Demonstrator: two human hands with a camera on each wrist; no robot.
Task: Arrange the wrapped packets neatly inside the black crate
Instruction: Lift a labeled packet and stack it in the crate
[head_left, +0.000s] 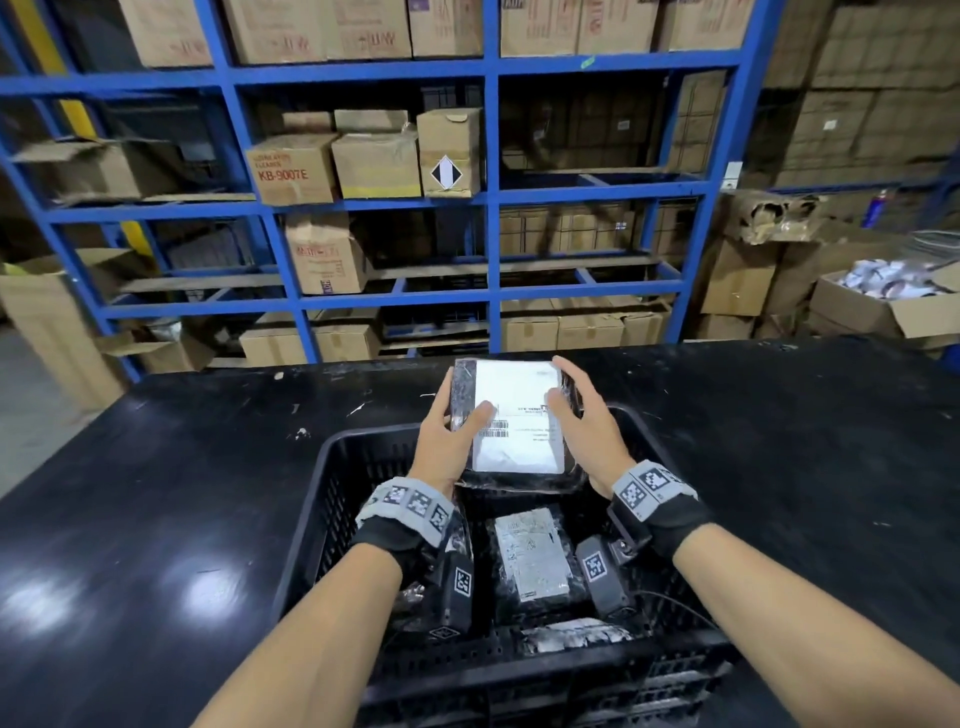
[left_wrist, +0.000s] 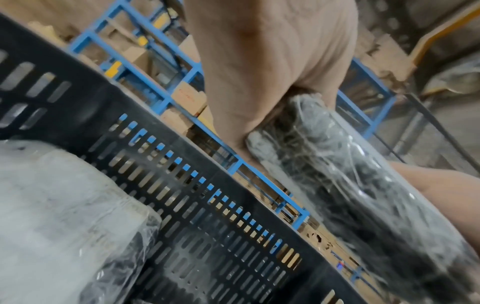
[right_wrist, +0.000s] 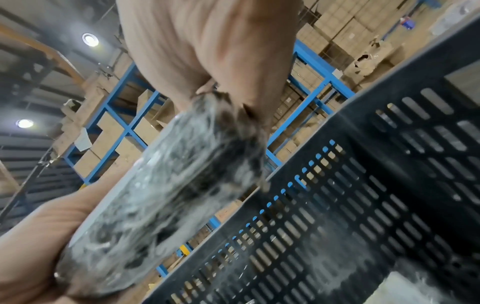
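A flat packet (head_left: 514, 415) in black film with a white label hangs over the far half of the black slotted crate (head_left: 332, 499). My left hand (head_left: 447, 441) grips its left edge, thumb on the label. My right hand (head_left: 582, 426) grips the right edge the same way. Each wrist view shows the packet's film-wrapped edge (left_wrist: 337, 176) (right_wrist: 166, 197) pinched between thumb and fingers, above the crate wall (left_wrist: 182, 185) (right_wrist: 363, 185). Inside the crate lie another labelled packet (head_left: 530, 556), upright in the middle, and one at the near wall (head_left: 571, 634).
The crate sits on a black table (head_left: 156, 493). Behind the table stands a blue rack (head_left: 488, 202) full of cardboard boxes. More cartons are stacked at the right, one open box (head_left: 883, 301) holding white items. A wrapped packet (left_wrist: 52, 216) fills the left wrist view's lower left.
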